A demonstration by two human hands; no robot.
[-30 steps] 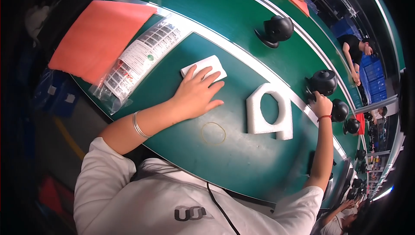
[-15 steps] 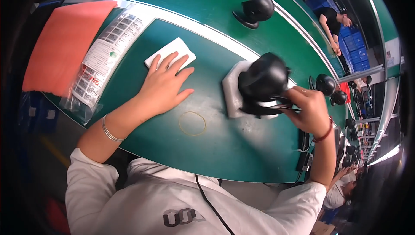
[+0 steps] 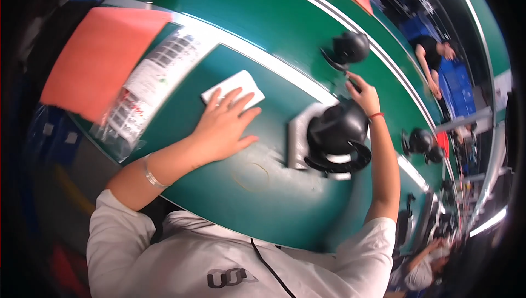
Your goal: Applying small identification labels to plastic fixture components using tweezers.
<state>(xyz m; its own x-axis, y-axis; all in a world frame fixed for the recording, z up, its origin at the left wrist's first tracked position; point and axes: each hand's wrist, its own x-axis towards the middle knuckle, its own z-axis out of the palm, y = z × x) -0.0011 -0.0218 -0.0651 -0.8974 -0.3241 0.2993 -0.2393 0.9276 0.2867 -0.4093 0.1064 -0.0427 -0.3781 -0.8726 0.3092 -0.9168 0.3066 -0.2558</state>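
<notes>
A black rounded device with a curved ring base sits on a white foam block on the green work mat. My left hand lies flat with fingers spread, the fingertips over a folded white cloth or pad. Beyond the foam block, my right hand reaches out over the conveyor side, thumb and forefinger apart. Its fingertips are just below another black device on the green belt; whether they touch it I cannot tell. A thin yellow rubber band lies on the mat.
Left of the mat are an orange sheet and a clear plastic bag of labelled parts. More black devices stand along the belt to the right. Across the belt, a person in black works near blue bins.
My right hand has let go of the black device and moved up toward the belt. That device now rests on the foam block. My left hand stays on the white cloth; the view has shifted.
</notes>
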